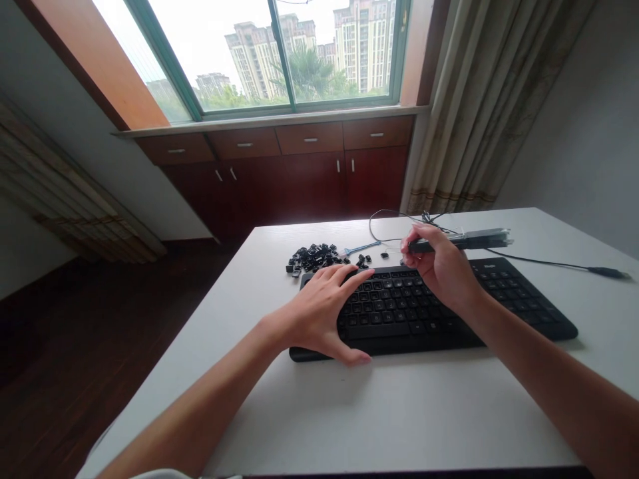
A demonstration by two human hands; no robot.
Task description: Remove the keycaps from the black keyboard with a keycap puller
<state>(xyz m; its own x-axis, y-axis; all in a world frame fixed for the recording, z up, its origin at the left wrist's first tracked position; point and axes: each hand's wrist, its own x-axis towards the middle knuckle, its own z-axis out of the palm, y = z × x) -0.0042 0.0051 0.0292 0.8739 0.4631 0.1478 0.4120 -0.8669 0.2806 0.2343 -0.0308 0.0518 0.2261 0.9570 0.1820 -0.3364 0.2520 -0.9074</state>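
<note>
A black computer keyboard [429,326] lies on the white table, with several key spots at its left bare of caps. My left hand [319,309] spans the left end, its fingers at the back edge and its thumb against the front edge, holding the keyboard. Above the upper middle rows, my right hand [446,269] is closed around a black and silver keycap puller [464,239], whose thin wire shows near the fingertips. Just behind the keyboard sits a heap of loose black keycaps [315,256]. One single keycap [384,255] rests apart from it.
A blue-handled brush [363,248] lies by the heap. Behind the keyboard runs a black cable [379,236], and a plug [606,272] lies at the right. The white table [389,412] stands before a dark red cabinet [299,189] under a window.
</note>
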